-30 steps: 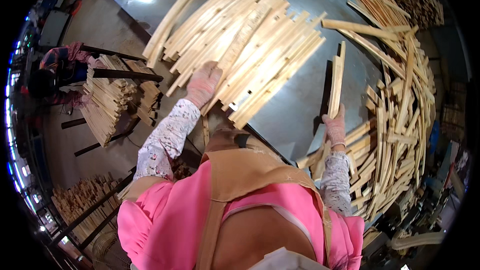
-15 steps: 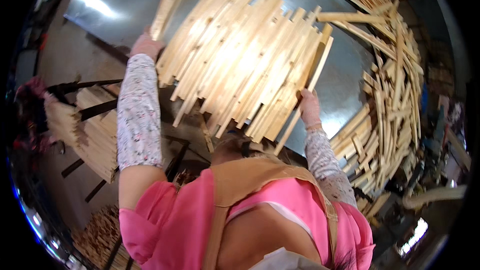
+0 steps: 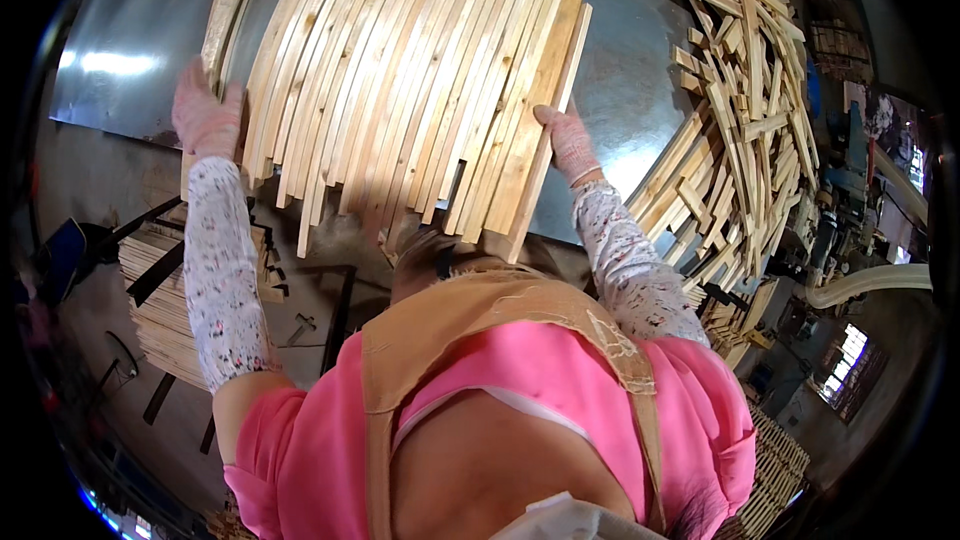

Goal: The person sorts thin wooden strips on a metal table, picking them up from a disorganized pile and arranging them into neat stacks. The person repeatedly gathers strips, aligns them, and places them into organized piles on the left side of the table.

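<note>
Long pale wooden strips (image 3: 385, 70) lie side by side in a row on a metal-topped table, their near ends uneven and overhanging the edge. At the row's left, my left hand (image 3: 207, 110), in a pinkish glove, is closed across a separate wooden board (image 3: 232, 15); some fingers are hidden. A narrow gap shows between this board and the row at the far end. My right hand (image 3: 572, 145), also gloved, grips the outermost wooden strip (image 3: 550, 145) on the right. Its thumb rests on top, and its other fingers are mostly hidden.
The grey metal tabletop (image 3: 120, 90) shows on both sides of the row. A loose heap of wood strips (image 3: 755, 110) covers the table's right end. Below on the left stands a stack of strips (image 3: 160, 310) by dark metal bars. A pale hose (image 3: 870, 282) runs at the right.
The view has shifted, so the row appears farther up and left. The outermost right strip now lies closer against the row. Both hands stay at the row's two sides.
</note>
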The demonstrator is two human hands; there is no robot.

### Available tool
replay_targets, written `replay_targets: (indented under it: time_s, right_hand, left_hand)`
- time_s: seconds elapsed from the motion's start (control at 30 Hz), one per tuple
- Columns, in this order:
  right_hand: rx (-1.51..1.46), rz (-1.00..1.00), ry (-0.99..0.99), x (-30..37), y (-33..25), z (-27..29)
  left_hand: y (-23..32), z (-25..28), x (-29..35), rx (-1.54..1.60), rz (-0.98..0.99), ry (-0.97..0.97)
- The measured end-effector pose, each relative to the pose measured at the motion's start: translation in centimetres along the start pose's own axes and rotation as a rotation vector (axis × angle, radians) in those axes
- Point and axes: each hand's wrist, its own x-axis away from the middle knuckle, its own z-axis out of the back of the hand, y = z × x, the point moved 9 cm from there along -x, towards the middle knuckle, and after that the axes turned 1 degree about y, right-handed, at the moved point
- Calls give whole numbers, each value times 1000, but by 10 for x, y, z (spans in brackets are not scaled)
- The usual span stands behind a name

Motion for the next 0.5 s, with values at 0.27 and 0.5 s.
replay_targets:
  time_s: [0.27,0.5]
  right_hand:
    - [210,-198,287,23,-67,22]
    - [-105,-278,30,32,-8,-22]
  left_hand:
    - [193,-14,178,477,-470,82]
    - [350,-15,252,565,-452,-255]
